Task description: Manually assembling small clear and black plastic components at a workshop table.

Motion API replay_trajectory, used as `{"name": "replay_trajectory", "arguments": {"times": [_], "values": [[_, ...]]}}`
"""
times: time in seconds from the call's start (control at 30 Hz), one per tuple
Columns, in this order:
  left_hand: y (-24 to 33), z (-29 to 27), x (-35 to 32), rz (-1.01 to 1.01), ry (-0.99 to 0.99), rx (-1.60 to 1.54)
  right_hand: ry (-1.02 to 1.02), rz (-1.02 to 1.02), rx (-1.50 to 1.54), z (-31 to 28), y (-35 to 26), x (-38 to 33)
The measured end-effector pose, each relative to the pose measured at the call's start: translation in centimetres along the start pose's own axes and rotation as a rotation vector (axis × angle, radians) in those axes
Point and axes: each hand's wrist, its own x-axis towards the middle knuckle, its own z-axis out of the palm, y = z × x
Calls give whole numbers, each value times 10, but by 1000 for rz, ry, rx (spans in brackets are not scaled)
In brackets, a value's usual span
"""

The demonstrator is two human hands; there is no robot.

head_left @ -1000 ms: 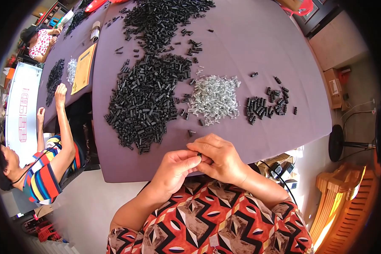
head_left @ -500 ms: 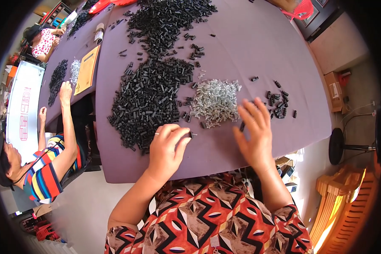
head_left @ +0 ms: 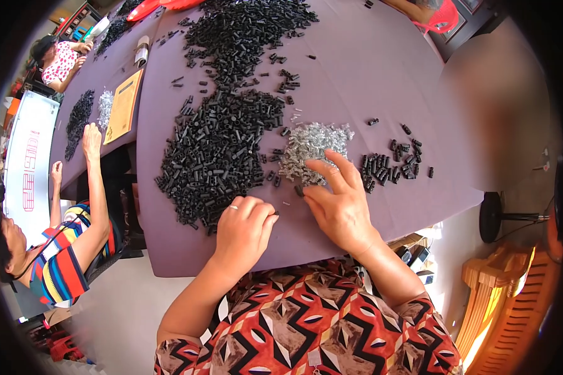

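Note:
My left hand (head_left: 244, 232) is closed near the table's front edge, its thumb and fingers pinching a small black cylindrical part (head_left: 276, 213), mostly hidden by the fingertips. A tiny loose spring (head_left: 286, 203) lies just beyond it. Over the near side of a heap of small silver springs (head_left: 316, 136) hovers my right hand (head_left: 341, 203), its fingers apart; whether the fingertips touch a spring is unclear. A black part (head_left: 298, 190) lies by its thumb. Left of the springs spreads a large pile of black parts (head_left: 219, 156). Several more black parts (head_left: 381, 169) form a loose cluster to the right.
The purple-grey cloth (head_left: 413, 209) covers the table. At the left, a person in a striped top (head_left: 59, 262) works beside a yellow envelope (head_left: 124, 106); another person (head_left: 59, 65) sits farther off. A red chair (head_left: 443, 17) stands at the far right, a wooden bench (head_left: 507, 294) near right.
My right hand has swung left from beside the springs to over their near side, uncovering black parts at the right. My left hand has dropped slightly nearer to me, still pinching its part.

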Motion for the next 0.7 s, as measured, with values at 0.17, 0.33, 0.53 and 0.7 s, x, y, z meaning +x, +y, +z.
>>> {"name": "replay_trajectory", "arguments": {"times": [0.17,0.33,0.53,0.7], "values": [[8,-2,-19,-241,-22,-462,-183,-23,102,-5,-5,-18],[9,-2,-25,-288,-9,-518,-25,89,93,-4,5,-22],[7,-3,-23,-337,8,-568,-58,0,46,7,-10,-9],[3,2,-30,-422,37,-741,-114,-44,-42,16,-5,-8]]}}
